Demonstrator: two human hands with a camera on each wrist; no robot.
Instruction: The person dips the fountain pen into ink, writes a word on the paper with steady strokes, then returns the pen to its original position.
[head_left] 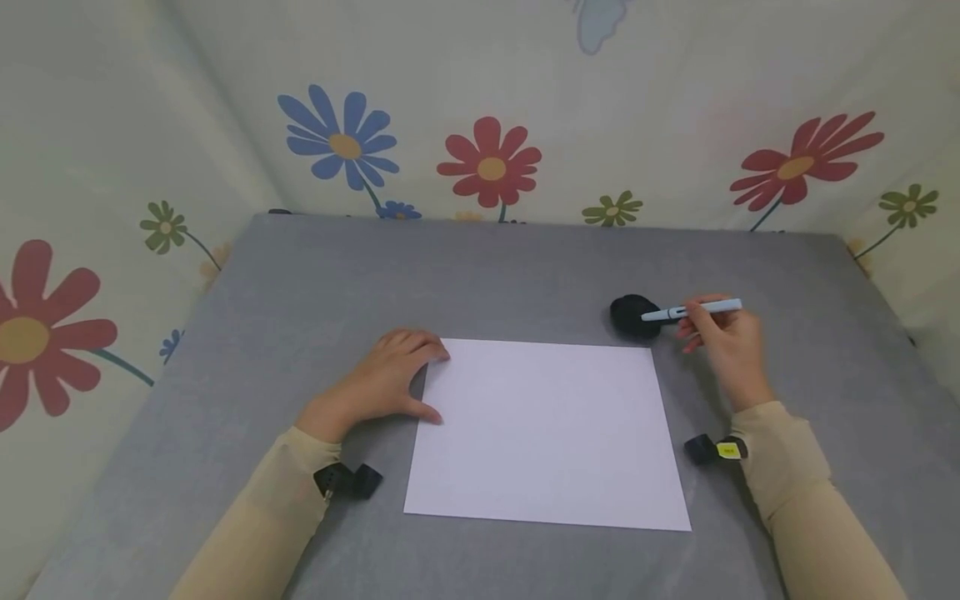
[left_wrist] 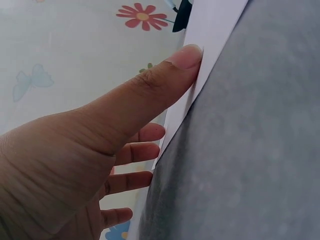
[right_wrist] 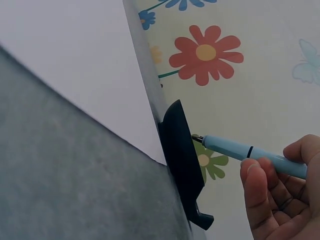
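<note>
In the head view my right hand (head_left: 723, 337) pinches a light-blue fountain pen (head_left: 693, 310) between thumb and fingers. The right wrist view shows its dark nib (right_wrist: 198, 138) pointing at a low black dish-like object (right_wrist: 181, 145) with a short stub at one end. That black object stands just beyond the far right corner of a blank white sheet of paper (head_left: 547, 433). On the sheet's left edge rests my left hand (head_left: 390, 379), thumb and fingers spread apart. Its thumb (left_wrist: 150, 87) lies over the paper's margin in the left wrist view.
A grey cloth (head_left: 450, 275) covers the table. Behind it hangs a pale curtain (head_left: 525, 75) printed with flowers. Each sleeve carries a small black wrist device, the left one (head_left: 348, 481) beside the paper and the right one (head_left: 712, 450) past its right edge.
</note>
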